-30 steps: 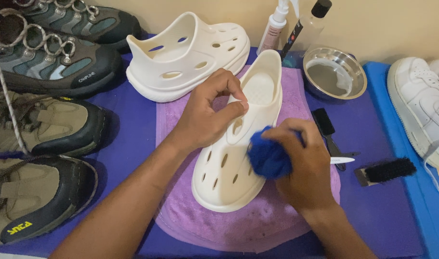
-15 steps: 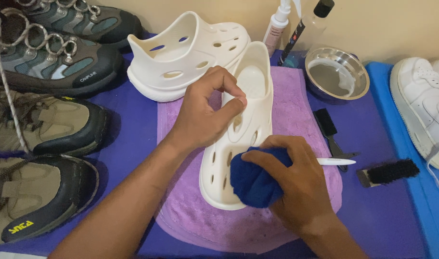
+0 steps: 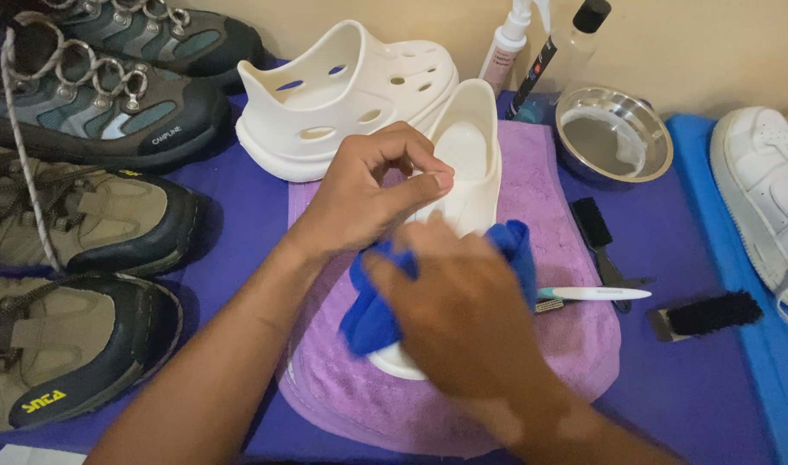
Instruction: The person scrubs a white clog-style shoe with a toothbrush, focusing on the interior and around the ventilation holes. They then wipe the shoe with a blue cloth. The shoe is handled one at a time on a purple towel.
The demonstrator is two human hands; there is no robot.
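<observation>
white foam clog (image 3: 463,159) lies on a purple towel (image 3: 549,207) in the middle of the table, its toe hidden under a blue cloth (image 3: 372,314). left hand (image 3: 368,198) pinches the clog's side rim; right hand (image 3: 463,319), blurred, presses closed on the cloth. a second clog (image 3: 342,99) stands near the far edge.

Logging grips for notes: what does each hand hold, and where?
Left hand pinches the white clog at its upper edge; right hand presses a bunched blue cloth onto it.
</observation>
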